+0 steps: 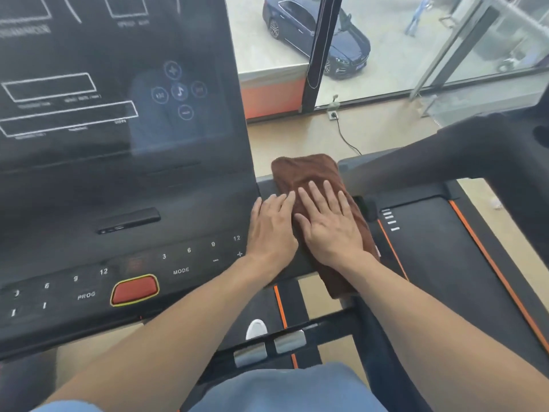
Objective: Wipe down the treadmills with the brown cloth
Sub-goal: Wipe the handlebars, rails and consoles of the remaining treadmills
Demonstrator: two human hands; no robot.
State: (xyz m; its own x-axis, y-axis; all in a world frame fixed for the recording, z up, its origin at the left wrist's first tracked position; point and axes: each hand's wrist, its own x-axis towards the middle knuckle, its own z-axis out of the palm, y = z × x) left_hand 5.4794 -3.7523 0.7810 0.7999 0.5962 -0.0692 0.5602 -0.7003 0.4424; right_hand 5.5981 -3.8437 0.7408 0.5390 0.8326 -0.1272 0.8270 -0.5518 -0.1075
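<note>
The right hand lies flat, fingers straight, pressing on the folded brown terry cloth, which drapes over the black treadmill's side arm just right of its glossy console. The left hand, also flat and open, rests beside it, fingertips touching the cloth's left edge.

Left hand, right hand flat

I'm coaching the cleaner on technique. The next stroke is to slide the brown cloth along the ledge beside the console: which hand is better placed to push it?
Right. The right hand lies flat on the brown cloth; only the left hand fingertips touch its edge.
</note>
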